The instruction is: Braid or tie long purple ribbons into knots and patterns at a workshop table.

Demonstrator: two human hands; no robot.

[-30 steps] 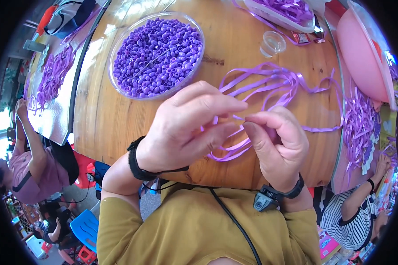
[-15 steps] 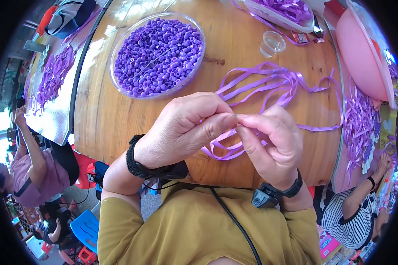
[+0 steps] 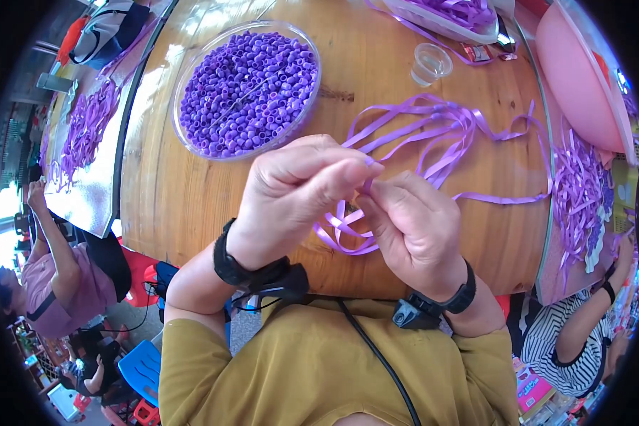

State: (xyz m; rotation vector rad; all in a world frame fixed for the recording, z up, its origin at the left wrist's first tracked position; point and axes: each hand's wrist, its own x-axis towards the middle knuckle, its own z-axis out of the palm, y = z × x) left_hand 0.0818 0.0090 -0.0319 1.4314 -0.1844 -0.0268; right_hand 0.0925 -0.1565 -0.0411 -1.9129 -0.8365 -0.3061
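Above the wooden table my left hand (image 3: 291, 195) and my right hand (image 3: 417, 227) meet, thumbs and fingertips pinched together. A bit of purple ribbon (image 3: 503, 199) shows between them, and both hands grip it. Its loops lie on the table just beyond and under my hands. Whether a bead is between the fingertips cannot be made out. To the left of the ribbon, a round clear container (image 3: 178, 121) is full of small purple beads (image 3: 252, 82). Across the beads rests a thin needle-like rod (image 3: 243, 101).
Behind the ribbon stands a small clear cup (image 3: 431, 65). A tray (image 3: 444, 30) of purple ribbon is at the far edge. On the right are a pink basin (image 3: 582, 78) and more ribbon strips (image 3: 575, 192). Other people sit at both sides.
Both hands have shifted slightly left, and the right hand has turned a little. A purple piece of ribbon now shows between the fingertips. The view has moved slightly.
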